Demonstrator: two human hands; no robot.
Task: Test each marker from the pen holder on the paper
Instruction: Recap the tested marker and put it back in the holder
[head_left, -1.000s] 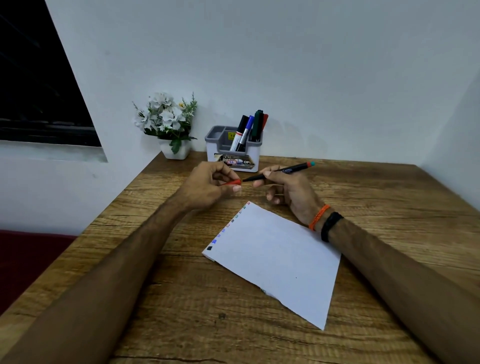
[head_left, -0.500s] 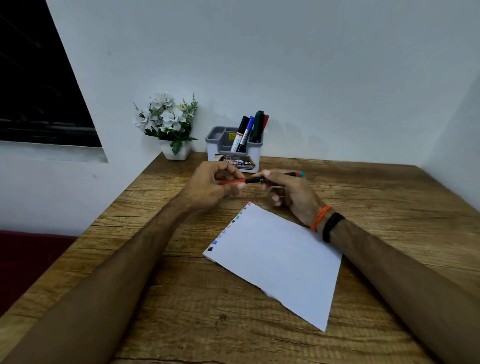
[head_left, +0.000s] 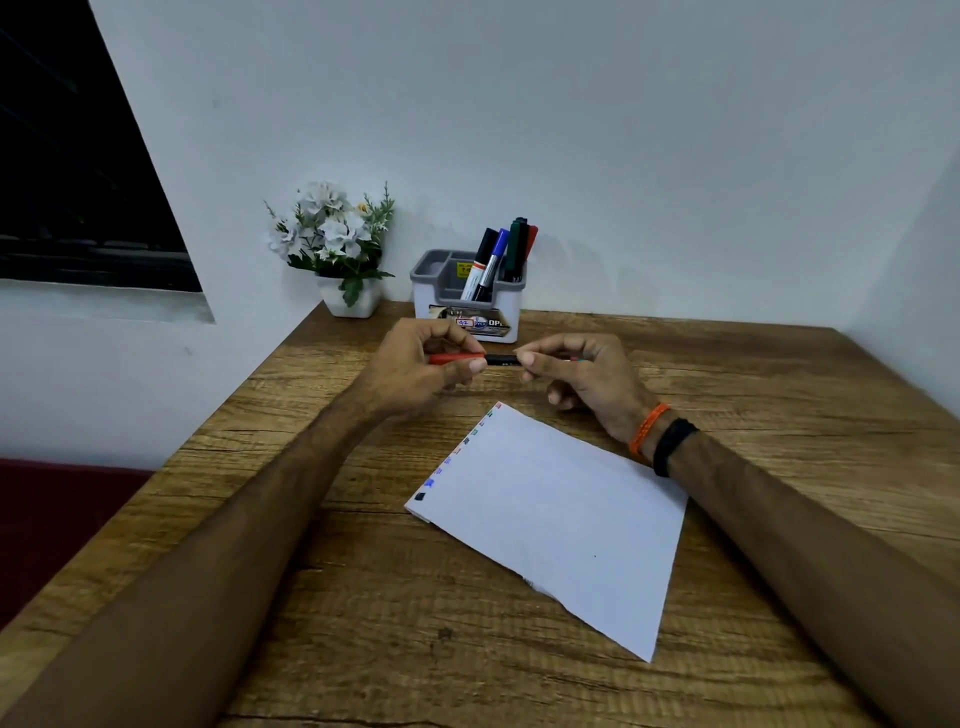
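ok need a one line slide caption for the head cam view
Both hands, left and right, hold a red-capped marker above the paper.

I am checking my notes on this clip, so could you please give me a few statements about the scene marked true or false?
1. Both hands hold one marker. True.
2. The red cap is in the right hand. False: the left hand pinches it.
3. The paper carries colour marks along one edge. True.
4. The pen holder is empty. False: several markers stand in it.
5. The flower pot stands right of the pen holder. False: it stands to its left.
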